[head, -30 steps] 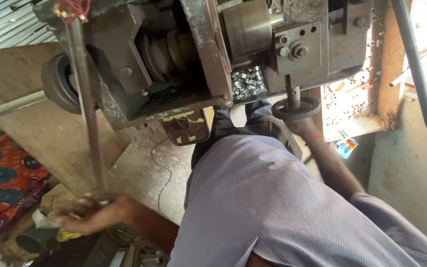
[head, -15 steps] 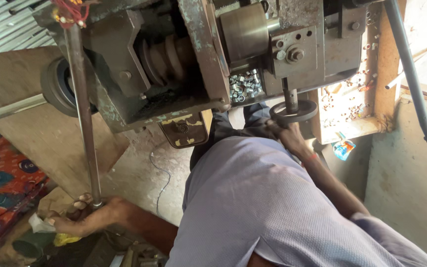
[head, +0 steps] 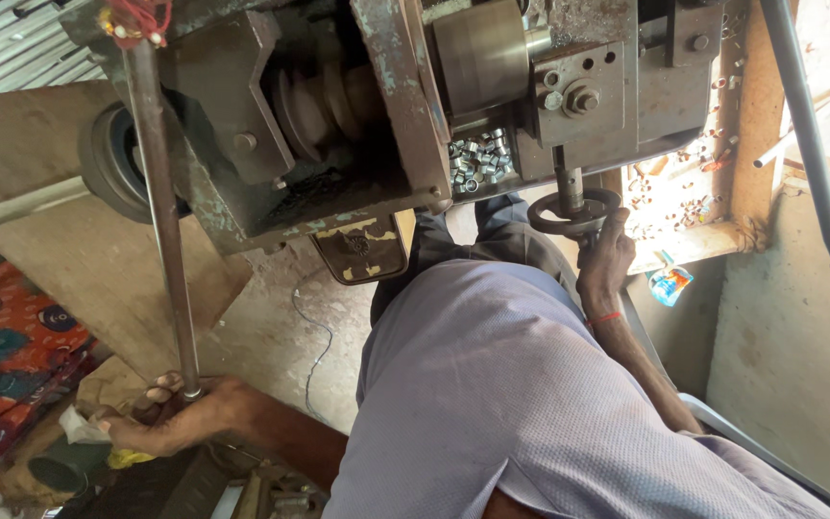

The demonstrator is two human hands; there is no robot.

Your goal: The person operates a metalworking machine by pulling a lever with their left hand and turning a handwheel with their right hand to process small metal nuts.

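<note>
A heavy, worn metal machine (head: 338, 115) fills the top of the view. A long steel rod (head: 160, 221) runs down from it, a red thread tied at its top. My left hand (head: 170, 423) grips the rod's lower end, low on the left. My right hand (head: 605, 261), with a red thread on the wrist, holds the small black handwheel (head: 554, 219) under the machine's right side. A heap of small shiny metal rings (head: 477, 159) lies in the machine just left of the handwheel. My lavender shirt covers the lower middle.
A wooden board (head: 69, 259) leans on the left, with a red patterned cloth (head: 2, 356) beside it. A thin cable (head: 314, 346) lies on the cracked concrete floor. A grey pole (head: 804, 135) hangs on the right. A wooden ledge (head: 694, 245) holds small scattered pieces, with a blue packet (head: 670, 284) below it.
The view has shifted slightly. My left hand stays on the rod's lower end and my right hand stays on the handwheel.
</note>
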